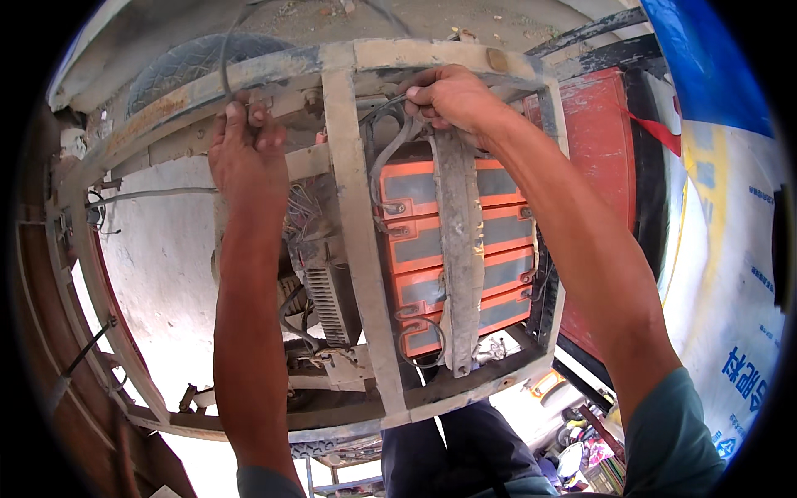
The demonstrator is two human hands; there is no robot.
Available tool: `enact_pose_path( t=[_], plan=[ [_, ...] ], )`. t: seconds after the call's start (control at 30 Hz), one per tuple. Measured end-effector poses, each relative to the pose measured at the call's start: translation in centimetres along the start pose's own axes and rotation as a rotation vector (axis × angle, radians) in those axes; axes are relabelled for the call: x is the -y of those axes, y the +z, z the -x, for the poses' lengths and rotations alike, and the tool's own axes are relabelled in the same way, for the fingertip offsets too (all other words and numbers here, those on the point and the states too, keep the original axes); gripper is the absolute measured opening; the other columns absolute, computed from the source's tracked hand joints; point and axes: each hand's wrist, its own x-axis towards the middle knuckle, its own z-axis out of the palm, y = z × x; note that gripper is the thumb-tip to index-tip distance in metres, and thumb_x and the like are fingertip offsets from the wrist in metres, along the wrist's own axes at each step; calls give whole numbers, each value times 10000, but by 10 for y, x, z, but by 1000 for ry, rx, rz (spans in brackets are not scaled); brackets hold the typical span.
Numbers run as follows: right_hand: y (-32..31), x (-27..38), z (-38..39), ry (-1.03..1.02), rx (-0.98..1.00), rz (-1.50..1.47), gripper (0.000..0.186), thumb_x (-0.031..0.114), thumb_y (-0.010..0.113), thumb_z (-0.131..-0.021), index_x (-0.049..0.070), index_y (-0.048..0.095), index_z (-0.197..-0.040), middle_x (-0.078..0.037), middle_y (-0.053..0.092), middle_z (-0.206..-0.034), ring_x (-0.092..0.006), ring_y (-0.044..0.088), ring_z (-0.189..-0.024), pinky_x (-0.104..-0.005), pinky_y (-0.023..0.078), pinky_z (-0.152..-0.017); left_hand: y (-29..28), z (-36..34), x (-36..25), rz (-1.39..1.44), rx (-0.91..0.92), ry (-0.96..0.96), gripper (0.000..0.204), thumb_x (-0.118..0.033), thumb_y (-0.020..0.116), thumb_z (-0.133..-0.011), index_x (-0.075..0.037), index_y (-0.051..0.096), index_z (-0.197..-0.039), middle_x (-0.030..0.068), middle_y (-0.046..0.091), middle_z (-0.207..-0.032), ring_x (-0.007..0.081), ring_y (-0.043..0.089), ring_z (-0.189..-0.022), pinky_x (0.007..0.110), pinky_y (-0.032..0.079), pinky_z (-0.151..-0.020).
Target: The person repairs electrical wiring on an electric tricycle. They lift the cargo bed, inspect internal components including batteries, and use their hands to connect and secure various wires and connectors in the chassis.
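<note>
My left hand (245, 153) is closed at the far side of a dusty metal frame (353, 216), its fingertips pinching a thin grey cable (223, 62) that rises toward the top of the view. Farther right, my right hand (457, 95) pinches a dark cable (387, 104) between thumb and fingers, just beyond a bank of orange-and-grey batteries (415, 236). A worn flat bar (458, 249) lies across the batteries. Thicker grey cable (384, 166) runs down from near my right hand to a battery terminal. Where the pinched cables end is hidden.
Left of the batteries sit a finned metal box (330, 299) and a tangle of thin wires (303, 207). A tyre (199, 62) lies beyond the frame. A red panel (594, 158) and a white-and-blue printed sheet (722, 249) stand on the right. Clutter (585, 456) fills the lower right.
</note>
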Motion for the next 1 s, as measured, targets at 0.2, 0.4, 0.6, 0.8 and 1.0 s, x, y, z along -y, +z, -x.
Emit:
enact_pose_path(
  t=[0.2,0.4,0.6,0.8,1.0],
  plan=[
    [-6,29,56,-86,172,56,218,97,613,-1001,-69,640,-1139,-82,671,-854,-110,532,-663,-298,438,-572,63,12,12,-748,255,129,317,-144,517,-1087,-3,618,-1352,35,638,-876,132,498,-677,282,434,-656],
    [-8,31,86,-146,161,-116,225,117,641,-991,-61,622,-1128,-80,675,-836,-98,553,-654,-276,448,-577,71,17,19,-1338,722,323,327,-97,543,-1017,-12,617,-1324,153,633,-1042,335,632,-953,412,507,-866],
    [1,36,78,-233,230,-285,359,295,576,-1055,-47,628,-1151,-71,702,-878,-106,601,-709,-261,499,-672,62,34,18,-1235,658,372,244,-19,617,-930,29,650,-1166,177,588,-1055,368,625,-1031,420,501,-893],
    [-5,1,33,-437,117,-179,518,474,513,-1088,17,693,-1253,-58,696,-1110,-141,636,-1015,-300,497,-958,64,44,22,-978,466,425,152,-31,628,-961,31,597,-1097,182,620,-952,318,647,-891,398,503,-778],
    [28,-28,43,-524,177,125,343,246,622,-1064,-29,658,-1265,-70,650,-1137,-147,597,-1025,-303,477,-952,57,43,18,-792,306,69,159,-43,595,-990,50,528,-1100,233,636,-934,449,636,-853,466,497,-755]
  ],
)
